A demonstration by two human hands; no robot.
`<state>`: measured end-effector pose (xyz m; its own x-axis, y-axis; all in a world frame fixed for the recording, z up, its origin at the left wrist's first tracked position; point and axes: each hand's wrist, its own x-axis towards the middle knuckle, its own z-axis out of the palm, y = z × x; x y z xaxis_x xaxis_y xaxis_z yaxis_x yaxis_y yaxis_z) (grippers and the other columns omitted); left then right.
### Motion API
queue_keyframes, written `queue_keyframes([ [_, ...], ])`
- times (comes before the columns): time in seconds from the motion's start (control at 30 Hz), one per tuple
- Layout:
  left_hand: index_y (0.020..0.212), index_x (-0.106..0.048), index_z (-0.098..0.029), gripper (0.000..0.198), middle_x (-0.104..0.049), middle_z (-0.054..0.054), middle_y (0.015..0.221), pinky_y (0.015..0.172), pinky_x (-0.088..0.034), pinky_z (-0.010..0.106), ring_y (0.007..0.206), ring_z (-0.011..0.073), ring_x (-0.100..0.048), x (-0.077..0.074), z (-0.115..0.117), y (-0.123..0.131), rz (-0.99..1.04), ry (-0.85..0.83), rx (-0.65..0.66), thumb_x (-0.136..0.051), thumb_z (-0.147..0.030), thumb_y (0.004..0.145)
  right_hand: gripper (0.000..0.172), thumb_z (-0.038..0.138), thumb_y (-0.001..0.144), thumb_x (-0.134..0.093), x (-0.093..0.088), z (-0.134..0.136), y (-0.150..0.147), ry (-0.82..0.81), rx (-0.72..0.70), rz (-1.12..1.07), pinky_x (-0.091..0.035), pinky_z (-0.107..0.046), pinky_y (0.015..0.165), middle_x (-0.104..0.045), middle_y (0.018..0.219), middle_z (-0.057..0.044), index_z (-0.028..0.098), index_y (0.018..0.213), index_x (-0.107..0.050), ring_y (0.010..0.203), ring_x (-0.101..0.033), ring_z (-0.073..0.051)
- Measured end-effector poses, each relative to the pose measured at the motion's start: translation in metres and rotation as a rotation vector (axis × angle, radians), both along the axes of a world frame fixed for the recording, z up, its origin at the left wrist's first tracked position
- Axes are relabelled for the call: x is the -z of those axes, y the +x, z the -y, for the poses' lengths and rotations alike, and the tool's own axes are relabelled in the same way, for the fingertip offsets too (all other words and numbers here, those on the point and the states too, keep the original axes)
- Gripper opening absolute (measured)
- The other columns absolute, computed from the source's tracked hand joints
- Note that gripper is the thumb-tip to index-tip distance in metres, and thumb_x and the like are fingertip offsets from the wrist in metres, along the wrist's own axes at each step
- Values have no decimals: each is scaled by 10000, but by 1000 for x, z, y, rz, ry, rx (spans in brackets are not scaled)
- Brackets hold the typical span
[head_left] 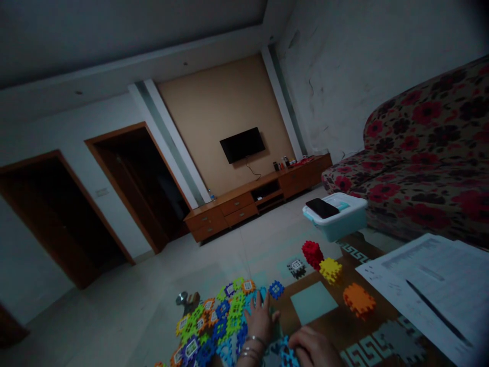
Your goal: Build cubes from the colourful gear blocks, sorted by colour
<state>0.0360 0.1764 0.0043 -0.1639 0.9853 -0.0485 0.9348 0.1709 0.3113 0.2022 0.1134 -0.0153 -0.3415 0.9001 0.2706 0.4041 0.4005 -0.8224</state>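
Note:
A spread of interlocking plastic tiles (235, 308) in green, blue, orange and purple lies on the table. My left hand (260, 318), with bracelets at the wrist, rests on their right side, fingers spread and stretched forward. Close by on its right, my right hand (311, 346) is closed, its fingertips on a light blue tile (287, 352) at the bottom edge of the view. A single dark blue tile (276, 289) sits just beyond my left fingertips. Stacks of red tiles (312, 254), yellow tiles (330, 270) and orange tiles (359, 300) stand farther right.
Beside the red stack are grey and white tiles (296, 267). A lidded light blue box (344, 224) carries a black phone (322, 208). Paper sheets (405, 265) with a pen (437, 311) lie at right. A floral sofa (420, 163) and a wooden TV cabinet (239, 208) stand beyond.

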Motion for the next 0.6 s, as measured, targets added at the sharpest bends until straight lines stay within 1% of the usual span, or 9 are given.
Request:
queue_keyframes([
  [0.1, 1400, -420, -308, 655, -314, 47, 1561, 1179, -115, 563, 1449, 295, -245, 0, 41, -13, -84, -107, 129, -546, -183, 769, 333, 45, 763, -446, -1, 7, -8, -11, 3, 29, -477, -259, 759, -693, 898, -52, 223, 853, -712, 863, -661, -187],
  [0.17, 1433, -365, -292, 712, -285, 32, 1572, 1201, -121, 487, 1461, 242, -223, -3, 62, -22, -89, -157, 203, -539, -189, 750, 297, 64, 735, -514, 3, 14, -17, -1, -21, 66, -479, -287, 777, -688, 930, -52, 236, 875, -711, 896, -649, -212],
  [0.2, 1443, -349, -266, 738, -279, 43, 1575, 1205, -132, 451, 1464, 230, -215, -4, 71, -27, -79, -152, 206, -545, -186, 736, 297, 69, 702, -565, 7, 17, -23, 18, -39, 94, -479, -310, 788, -686, 961, -53, 249, 888, -710, 925, -637, -237],
  [0.27, 1446, -350, -202, 752, -286, 86, 1572, 1195, -174, 398, 1460, 231, -224, -9, 84, -37, -82, -108, 141, -547, -172, 722, 327, 60, 626, -650, 18, 20, -33, 51, -44, 169, -478, -368, 803, -681, 1023, -63, 273, 866, -713, 993, -605, -305],
  [0.33, 1424, -389, -161, 676, -329, 122, 1548, 1169, -221, 388, 1442, 247, -259, -13, 90, -46, -105, -66, 32, -517, -186, 761, 329, 52, 595, -686, 28, 21, -38, 44, -27, 261, -473, -409, 813, -671, 1079, -69, 285, 826, -716, 1045, -575, -354],
  [0.4, 1393, -435, -172, 595, -377, 120, 1518, 1144, -256, 390, 1418, 253, -298, -17, 91, -55, -108, -80, -32, -494, -227, 803, 377, 38, 586, -682, 32, 17, -36, 5, 11, 344, -455, -422, 860, -656, 1133, -51, 295, 860, -714, 1091, -554, -350],
  [0.5, 1329, -505, -236, 544, -440, 67, 1470, 1113, -291, 368, 1385, 237, -338, -18, 87, -65, -87, -137, -20, -530, -245, 786, 456, 31, 613, -640, 27, 6, -29, -36, 113, 444, -414, -417, 937, -635, 1193, -31, 298, 979, -698, 1145, -533, -310],
  [0.53, 1304, -529, -245, 543, -466, 57, 1445, 1099, -306, 359, 1369, 236, -358, -18, 85, -67, -81, -144, -12, -550, -224, 762, 450, 34, 633, -624, 24, 2, -29, -38, 146, 455, -407, -408, 950, -637, 1196, -37, 284, 999, -697, 1156, -530, -300],
  [0.6, 1266, -563, -237, 578, -510, 55, 1391, 1071, -333, 336, 1330, 236, -402, -18, 80, -69, -71, -148, -16, -581, -154, 694, 441, 47, 675, -604, 19, -7, -35, -13, 151, 436, -401, -375, 977, -628, 1237, -58, 255, 1053, -693, 1195, -516, -283],
])
